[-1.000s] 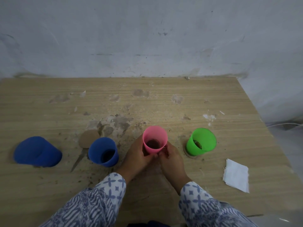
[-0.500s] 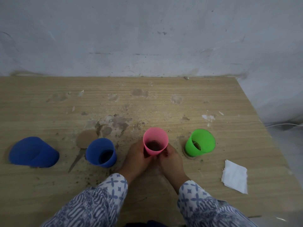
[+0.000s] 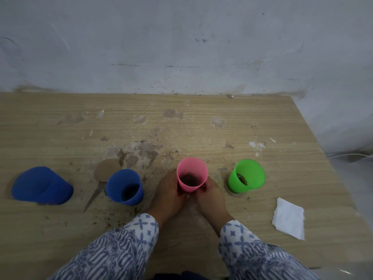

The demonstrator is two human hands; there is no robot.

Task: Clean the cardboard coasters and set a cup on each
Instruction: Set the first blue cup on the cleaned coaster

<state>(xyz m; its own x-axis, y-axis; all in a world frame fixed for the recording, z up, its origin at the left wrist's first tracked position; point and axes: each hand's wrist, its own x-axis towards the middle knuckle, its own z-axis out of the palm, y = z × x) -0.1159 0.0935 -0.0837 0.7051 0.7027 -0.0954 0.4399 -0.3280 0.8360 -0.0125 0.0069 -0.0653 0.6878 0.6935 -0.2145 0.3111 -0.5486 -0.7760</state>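
A pink cup [image 3: 192, 173] stands upright near the table's front middle. My left hand [image 3: 168, 194] and my right hand [image 3: 211, 196] wrap around its base from both sides, hiding whatever lies beneath it. To the right, a green cup [image 3: 247, 179] stands on a round cardboard coaster [image 3: 232, 192] whose edge peeks out. Left of the hands stands an upright blue cup [image 3: 125, 186], beside a bare brown coaster [image 3: 107, 168]. At the far left a second blue cup [image 3: 41, 185] rests upside down.
A folded white tissue [image 3: 288, 218] lies at the front right, close to the table's right edge [image 3: 323, 152]. Dirt crumbs and stains [image 3: 145, 150] are scattered over the wooden top. A grey wall [image 3: 181, 47] borders the far side. A white cable [image 3: 347, 155] lies on the floor.
Both hands stay closed around the pink cup's base in nearly the same spot. Nothing else on the table has moved.
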